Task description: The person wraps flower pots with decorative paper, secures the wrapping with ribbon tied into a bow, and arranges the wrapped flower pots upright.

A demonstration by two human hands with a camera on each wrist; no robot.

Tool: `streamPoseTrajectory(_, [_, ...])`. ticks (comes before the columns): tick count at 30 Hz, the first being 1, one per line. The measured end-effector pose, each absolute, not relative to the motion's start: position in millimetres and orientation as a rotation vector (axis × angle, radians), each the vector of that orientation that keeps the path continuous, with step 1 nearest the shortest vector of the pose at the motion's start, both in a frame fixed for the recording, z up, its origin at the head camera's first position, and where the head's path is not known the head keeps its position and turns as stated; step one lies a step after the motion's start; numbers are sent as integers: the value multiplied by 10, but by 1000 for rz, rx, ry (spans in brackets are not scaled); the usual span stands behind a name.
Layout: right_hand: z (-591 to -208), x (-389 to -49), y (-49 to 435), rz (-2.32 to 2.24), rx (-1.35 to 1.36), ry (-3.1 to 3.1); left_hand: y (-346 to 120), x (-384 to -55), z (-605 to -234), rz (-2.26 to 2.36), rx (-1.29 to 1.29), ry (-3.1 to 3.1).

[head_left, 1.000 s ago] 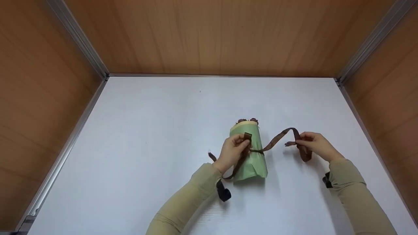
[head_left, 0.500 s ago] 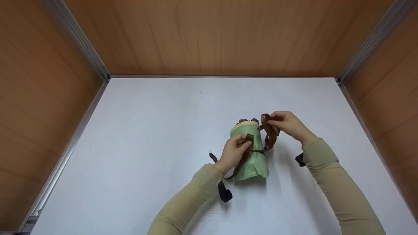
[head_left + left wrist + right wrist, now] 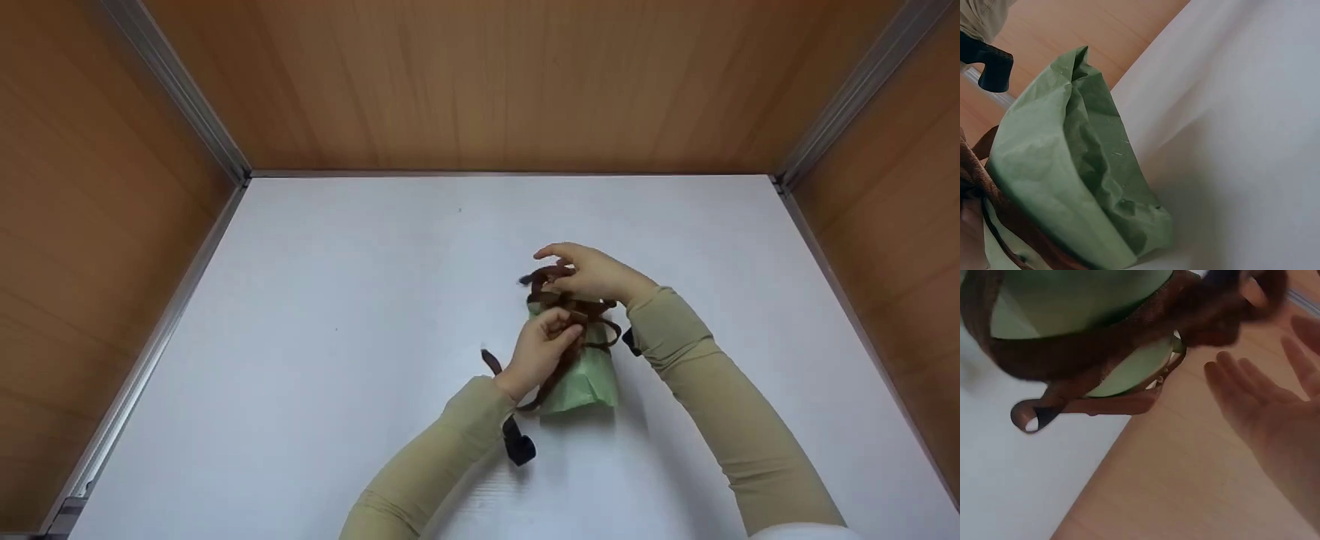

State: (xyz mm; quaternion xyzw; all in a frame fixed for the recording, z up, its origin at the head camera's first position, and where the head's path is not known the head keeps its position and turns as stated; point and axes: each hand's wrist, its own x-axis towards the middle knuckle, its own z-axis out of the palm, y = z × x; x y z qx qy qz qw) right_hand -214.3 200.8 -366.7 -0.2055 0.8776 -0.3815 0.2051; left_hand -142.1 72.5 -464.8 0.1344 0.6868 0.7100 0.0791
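A bundle wrapped in green paper (image 3: pixel 585 386) lies on the white table, tied around its middle with a brown ribbon (image 3: pixel 553 384). With thumb and fingers, my left hand (image 3: pixel 531 356) pinches a folded loop of that ribbon against the bundle's front. My right hand (image 3: pixel 600 276) is over the bundle's far end, its fingers spread beside loose ribbon coils; the right wrist view shows those fingers apart from the ribbon. The bundle's top is covered by hand and ribbon. In the left wrist view, the creased paper end (image 3: pixel 1067 169) shows, crossed by ribbon.
The white table (image 3: pixel 360 300) is bounded by a wooden back panel (image 3: pixel 480 90) and wooden side panels with metal edging. A ribbon tail (image 3: pixel 491 362) sticks out beside my left wrist. A black strap (image 3: pixel 517 442) hangs under that wrist.
My right hand has moved left from beside the bundle to over its far end, laying the long ribbon across it and letting it go. My left hand has stayed nearly still, pinching the loop.
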Motion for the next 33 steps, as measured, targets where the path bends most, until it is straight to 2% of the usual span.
streamPoseTrajectory(6, [-3688,-2112,2187,-1173,-463,2497,726,-1420,-4632,2097,371,2051])
streamPoseTrajectory(12, [-3904,-1975,2474,-1341,-394,2520,735,-1407,-4613,2072,353,2057])
streamPoseTrajectory(18, [-4108,-1792,2620,-1239,-565,2513,736,-1397,-4631,2059,374,2076])
streamPoseTrajectory(25, [-4242,-1714,2556,-1073,-838,2601,733,-1406,-4617,2061,396,2067])
streamPoseTrajectory(33, [-4311,-1691,2521,-1084,-752,2737,749,-1431,-4572,2069,418,2013])
